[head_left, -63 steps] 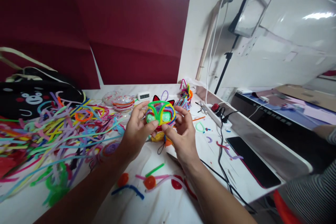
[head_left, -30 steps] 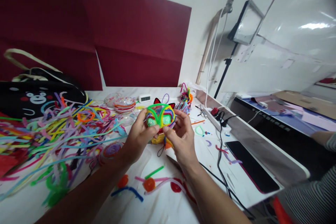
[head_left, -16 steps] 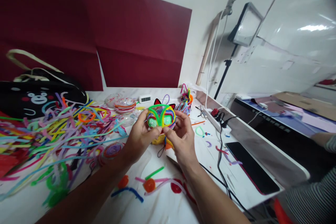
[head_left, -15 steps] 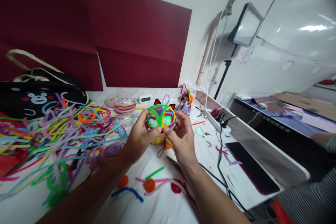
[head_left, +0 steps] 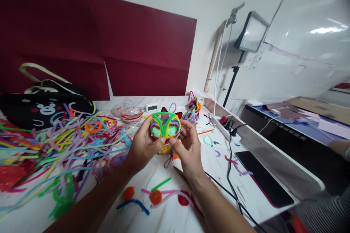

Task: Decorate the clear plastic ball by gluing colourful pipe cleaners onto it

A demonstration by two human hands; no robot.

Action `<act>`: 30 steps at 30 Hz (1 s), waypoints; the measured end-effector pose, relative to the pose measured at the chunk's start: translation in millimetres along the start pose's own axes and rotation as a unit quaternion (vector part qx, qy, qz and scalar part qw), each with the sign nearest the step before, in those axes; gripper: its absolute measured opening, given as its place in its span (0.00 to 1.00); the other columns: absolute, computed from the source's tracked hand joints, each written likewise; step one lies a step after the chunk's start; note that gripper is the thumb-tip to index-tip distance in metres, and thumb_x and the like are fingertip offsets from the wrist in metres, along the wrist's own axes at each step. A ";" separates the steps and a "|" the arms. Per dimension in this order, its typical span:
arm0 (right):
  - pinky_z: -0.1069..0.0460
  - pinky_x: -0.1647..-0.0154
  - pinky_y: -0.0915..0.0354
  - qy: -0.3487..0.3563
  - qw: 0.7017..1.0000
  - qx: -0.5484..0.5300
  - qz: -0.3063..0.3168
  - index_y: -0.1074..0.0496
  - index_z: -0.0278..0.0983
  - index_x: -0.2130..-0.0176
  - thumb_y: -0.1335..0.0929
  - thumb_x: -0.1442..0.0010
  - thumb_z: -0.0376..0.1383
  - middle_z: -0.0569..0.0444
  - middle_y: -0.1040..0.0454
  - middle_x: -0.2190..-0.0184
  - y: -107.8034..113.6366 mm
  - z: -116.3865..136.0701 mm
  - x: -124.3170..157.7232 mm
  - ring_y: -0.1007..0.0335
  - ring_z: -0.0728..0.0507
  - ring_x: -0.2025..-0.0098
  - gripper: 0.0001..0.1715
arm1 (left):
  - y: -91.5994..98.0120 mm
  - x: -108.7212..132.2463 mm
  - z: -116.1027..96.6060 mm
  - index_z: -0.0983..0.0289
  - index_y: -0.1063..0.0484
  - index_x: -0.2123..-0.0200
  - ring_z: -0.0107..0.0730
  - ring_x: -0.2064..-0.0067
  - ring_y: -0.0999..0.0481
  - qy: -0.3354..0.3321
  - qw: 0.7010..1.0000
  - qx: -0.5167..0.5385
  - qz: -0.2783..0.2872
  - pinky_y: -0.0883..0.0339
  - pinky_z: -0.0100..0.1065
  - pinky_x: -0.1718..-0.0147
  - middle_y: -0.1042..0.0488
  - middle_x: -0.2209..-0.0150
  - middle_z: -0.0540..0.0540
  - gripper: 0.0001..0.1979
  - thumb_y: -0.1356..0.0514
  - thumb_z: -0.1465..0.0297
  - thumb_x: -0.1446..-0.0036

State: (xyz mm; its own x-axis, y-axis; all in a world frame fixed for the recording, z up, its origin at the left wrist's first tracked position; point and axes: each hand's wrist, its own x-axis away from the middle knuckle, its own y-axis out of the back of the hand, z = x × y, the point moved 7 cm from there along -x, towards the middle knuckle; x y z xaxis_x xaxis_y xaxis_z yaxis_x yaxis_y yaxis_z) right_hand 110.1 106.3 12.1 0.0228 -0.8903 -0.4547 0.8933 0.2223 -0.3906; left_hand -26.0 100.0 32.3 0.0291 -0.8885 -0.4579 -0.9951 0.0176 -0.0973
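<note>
Between my two hands is a rounded pipe-cleaner figure [head_left: 165,125] with rainbow-coloured rows, two pale green shiny eyes and a green and yellow V across its front. My left hand [head_left: 144,143] grips its left side, thumb at the lower edge. On the other side my right hand [head_left: 188,147] holds it, thumb below and fingers behind. Just beneath the figure lies a yellow and orange piece [head_left: 165,150] with a dark loop, partly covered. Dark pointed ears with red insides [head_left: 178,114] show behind the figure; whether they belong to it I cannot tell.
Loose pipe cleaners [head_left: 95,134] are heaped at left before a black bag [head_left: 45,111]. Cut pieces and orange discs [head_left: 155,197] lie in front. A phone [head_left: 264,178], a power strip [head_left: 228,130] and cables are at right. A small digital clock [head_left: 151,107] stands behind. A striped sleeve [head_left: 328,207] is at far right.
The figure has tipped slightly in my hands, so more of its rainbow top shows between the green strands. The whole view has shifted a little; both hands keep their hold.
</note>
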 end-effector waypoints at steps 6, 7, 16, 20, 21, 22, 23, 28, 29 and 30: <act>0.49 0.54 0.31 0.007 1.000 -0.026 0.014 0.31 0.41 0.50 0.27 0.42 0.43 0.52 0.23 0.56 2.6 4.7 -2.3 0.26 0.43 0.54 0.22 | 6.9 2.9 0.9 0.62 0.38 0.39 0.50 0.42 0.25 -0.023 0.999 -0.028 -0.007 0.29 0.43 0.44 0.27 0.43 0.62 0.36 0.31 0.68 0.51; 0.50 0.55 0.31 0.010 0.999 -0.031 0.012 0.30 0.40 0.50 0.28 0.42 0.44 0.53 0.23 0.57 4.0 5.7 -3.3 0.26 0.43 0.55 0.21 | 8.1 3.3 2.2 0.63 0.38 0.39 0.51 0.42 0.26 -0.024 0.999 -0.035 -0.009 0.29 0.43 0.44 0.27 0.42 0.63 0.37 0.30 0.68 0.52; 0.50 0.55 0.33 -0.048 0.998 -0.029 -0.001 0.22 0.38 0.57 0.29 0.40 0.47 0.53 0.22 0.61 11.9 -1.6 -7.0 0.27 0.43 0.59 0.17 | 10.4 15.0 13.7 0.64 0.37 0.39 0.53 0.40 0.28 0.010 0.999 -0.041 -0.008 0.30 0.45 0.43 0.27 0.42 0.62 0.39 0.30 0.70 0.55; 0.50 0.57 0.34 -0.086 0.996 -0.030 0.007 0.20 0.38 0.57 0.30 0.40 0.49 0.54 0.23 0.63 9.8 -6.9 -8.0 0.29 0.45 0.60 0.19 | 14.9 26.7 19.1 0.63 0.36 0.40 0.50 0.42 0.26 0.029 0.998 -0.038 -0.028 0.29 0.43 0.44 0.26 0.45 0.60 0.37 0.30 0.71 0.55; 0.51 0.59 0.35 -0.095 0.995 -0.033 0.010 0.20 0.38 0.58 0.30 0.40 0.50 0.55 0.23 0.64 8.9 -8.4 -8.1 0.30 0.46 0.63 0.20 | 16.5 30.2 19.3 0.62 0.36 0.41 0.48 0.43 0.25 0.032 0.998 -0.046 -0.035 0.28 0.42 0.45 0.26 0.46 0.59 0.37 0.30 0.71 0.55; 0.51 0.61 0.35 -0.104 0.994 -0.035 0.014 0.20 0.38 0.59 0.30 0.40 0.50 0.55 0.23 0.66 7.9 -9.8 -8.0 0.31 0.46 0.65 0.19 | 17.9 33.8 18.8 0.62 0.36 0.41 0.47 0.45 0.24 0.032 0.997 -0.058 -0.039 0.27 0.41 0.47 0.26 0.46 0.59 0.36 0.31 0.72 0.54; 0.52 0.62 0.36 -0.110 0.993 -0.035 0.018 0.19 0.39 0.60 0.30 0.41 0.50 0.56 0.24 0.68 6.9 -10.9 -7.8 0.31 0.47 0.66 0.19 | 19.1 37.4 17.4 0.61 0.36 0.41 0.46 0.48 0.23 0.028 0.996 -0.075 -0.041 0.25 0.40 0.50 0.26 0.47 0.58 0.35 0.31 0.72 0.53; 0.53 0.64 0.38 -0.134 0.990 -0.028 0.045 0.18 0.37 0.64 0.29 0.43 0.53 0.54 0.23 0.70 2.4 -16.1 -5.0 0.32 0.47 0.68 0.23 | 23.3 54.0 7.7 0.57 0.33 0.42 0.40 0.59 0.22 -0.043 0.986 -0.160 -0.018 0.24 0.32 0.68 0.28 0.52 0.58 0.32 0.33 0.73 0.52; 0.53 0.64 0.38 -0.139 0.989 -0.028 0.049 0.18 0.36 0.65 0.29 0.43 0.54 0.54 0.23 0.71 1.9 -16.8 -4.3 0.32 0.48 0.68 0.23 | 24.9 56.4 6.8 0.57 0.33 0.42 0.40 0.60 0.23 -0.061 0.983 -0.175 -0.016 0.24 0.32 0.69 0.29 0.52 0.58 0.32 0.33 0.72 0.52; 0.53 0.64 0.38 -0.143 0.988 -0.028 0.051 0.18 0.36 0.65 0.29 0.43 0.54 0.54 0.23 0.71 1.8 -17.2 -3.7 0.32 0.48 0.68 0.24 | 26.1 58.2 5.7 0.56 0.34 0.41 0.40 0.59 0.23 -0.080 0.978 -0.194 -0.014 0.24 0.32 0.69 0.30 0.53 0.58 0.33 0.33 0.72 0.51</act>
State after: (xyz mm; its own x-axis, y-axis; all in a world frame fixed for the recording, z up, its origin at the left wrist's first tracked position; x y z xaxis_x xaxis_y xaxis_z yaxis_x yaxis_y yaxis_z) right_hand 103.9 116.9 -0.7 0.2454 -0.9360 -0.2523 0.8536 0.3320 -0.4014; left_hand -49.8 51.4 -1.9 0.0405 -0.8027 -0.5950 -0.9539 -0.2083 0.2160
